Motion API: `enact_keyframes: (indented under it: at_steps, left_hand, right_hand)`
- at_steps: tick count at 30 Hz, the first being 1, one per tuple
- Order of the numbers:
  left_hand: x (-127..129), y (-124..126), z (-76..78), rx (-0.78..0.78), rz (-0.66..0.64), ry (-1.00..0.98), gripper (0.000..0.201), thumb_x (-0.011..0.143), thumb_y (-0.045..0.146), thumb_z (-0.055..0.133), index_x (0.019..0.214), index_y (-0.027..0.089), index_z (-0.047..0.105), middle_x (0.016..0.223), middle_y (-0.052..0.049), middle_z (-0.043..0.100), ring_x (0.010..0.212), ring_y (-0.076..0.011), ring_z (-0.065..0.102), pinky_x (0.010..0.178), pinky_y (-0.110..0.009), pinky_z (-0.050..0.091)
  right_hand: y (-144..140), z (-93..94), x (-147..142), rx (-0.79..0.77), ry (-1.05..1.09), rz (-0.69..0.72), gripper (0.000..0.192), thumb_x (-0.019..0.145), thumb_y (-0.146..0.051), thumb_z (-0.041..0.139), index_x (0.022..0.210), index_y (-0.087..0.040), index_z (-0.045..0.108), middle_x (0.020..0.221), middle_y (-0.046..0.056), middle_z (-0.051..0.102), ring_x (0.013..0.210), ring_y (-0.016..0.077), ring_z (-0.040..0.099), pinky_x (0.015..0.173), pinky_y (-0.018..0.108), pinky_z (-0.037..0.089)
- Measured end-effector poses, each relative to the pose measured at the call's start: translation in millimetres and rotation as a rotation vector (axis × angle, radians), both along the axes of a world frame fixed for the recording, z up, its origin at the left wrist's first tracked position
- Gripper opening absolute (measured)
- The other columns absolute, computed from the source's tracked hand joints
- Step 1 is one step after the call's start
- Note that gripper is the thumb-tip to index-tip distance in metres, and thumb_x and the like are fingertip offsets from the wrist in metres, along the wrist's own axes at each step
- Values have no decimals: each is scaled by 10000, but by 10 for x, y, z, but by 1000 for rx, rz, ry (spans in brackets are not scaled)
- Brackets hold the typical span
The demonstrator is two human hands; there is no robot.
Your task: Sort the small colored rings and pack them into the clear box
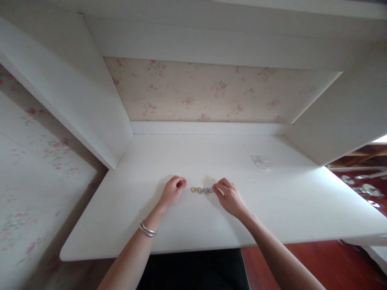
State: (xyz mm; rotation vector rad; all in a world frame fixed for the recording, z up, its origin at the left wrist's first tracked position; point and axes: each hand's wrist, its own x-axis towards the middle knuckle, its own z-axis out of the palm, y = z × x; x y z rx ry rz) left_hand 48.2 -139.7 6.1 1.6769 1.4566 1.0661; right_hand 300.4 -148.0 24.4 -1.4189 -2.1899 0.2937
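Observation:
Several small round ring-like pieces lie in a short row on the white desk (pixel 121 217). At the left end is a yellowish piece (pixel 193 189), beside it a pinkish one (pixel 200 190), then greyish ones (pixel 207 190). My right hand (pixel 229 195) pinches at the row's right end, thumb and fingertips on the last greyish piece, which they partly cover. My left hand (pixel 173 190), with a silver bangle (pixel 147 229) on its wrist, is closed just left of the row, apart from it. Whatever its curled fingers may hold is too small to make out.
A clear plastic bag (pixel 261 162) lies farther back on the right of the desk. White side panels (pixel 338 108) and a low back ledge (pixel 208 128) bound the desktop. Below the front edge is a black seat (pixel 193 272). Shiny items (pixel 371 190) stand beyond the right edge.

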Motion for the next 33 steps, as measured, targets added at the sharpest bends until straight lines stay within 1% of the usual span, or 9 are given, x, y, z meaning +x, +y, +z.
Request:
enact_keyframes:
  at_steps: [5,10,14,18,21,24,27,30,33]
  left_hand:
    - [11,4,6,3,4,-10,202,828,341,517,835,184,643,797,-13,605,718,-134,543,685,-250,432]
    - [20,-2,56,-5,-6,-11,213,828,357,515,824,184,639,779,-9,593,702,-132,533,675,-250,424]
    - [27,2,86,-19,-9,-11,218,825,363,515,824,183,638,782,-11,589,705,-135,528,673,-247,419]
    - [36,18,63,-30,10,-31,215,816,365,522,821,184,637,785,-13,599,710,-141,531,675,-248,418]
    - [37,29,41,-41,21,-46,216,808,374,535,823,185,639,772,-11,599,701,-140,528,664,-243,416]
    - [33,36,36,-53,24,-49,218,806,379,541,831,187,642,768,-9,597,696,-138,523,656,-240,415]
    - [29,43,40,-63,24,-58,223,805,385,542,832,189,643,775,-9,599,695,-137,521,653,-239,415]
    - [25,49,45,-73,21,-62,233,811,395,537,834,187,637,769,-5,593,689,-133,516,657,-239,412]
    - [17,54,55,-79,15,-57,241,820,401,528,841,185,631,769,-3,584,690,-129,509,660,-237,407]
  right_hand:
    - [23,-109,294,-113,178,-166,299,880,-396,427,869,-224,671,803,25,585,638,131,538,615,255,419]
    - [30,-203,467,-157,256,-351,352,857,-463,422,859,-210,668,763,20,620,649,149,553,634,266,415]
    - [25,-205,422,-162,261,-348,375,855,-484,409,870,-215,670,780,26,630,662,153,564,644,264,416]
    - [14,-228,391,-181,249,-324,385,851,-494,400,882,-222,671,795,33,635,677,160,567,655,272,423]
    - [78,-259,465,-225,311,-369,389,831,-509,418,975,-229,646,756,16,626,634,151,558,629,269,434]
    - [282,-240,659,-252,345,-469,421,807,-520,437,1075,-237,596,761,4,616,577,134,538,584,260,433]
    - [602,-139,962,-153,232,-589,432,796,-501,441,1096,-221,575,839,31,609,645,152,547,646,290,434]
    - [926,-9,1296,-24,8,-703,480,762,-503,479,1123,-201,570,1008,102,569,886,233,533,794,371,409]
    - [1178,69,1572,-45,-155,-839,589,752,-547,487,1225,-197,509,1193,168,473,1068,339,447,847,480,360]
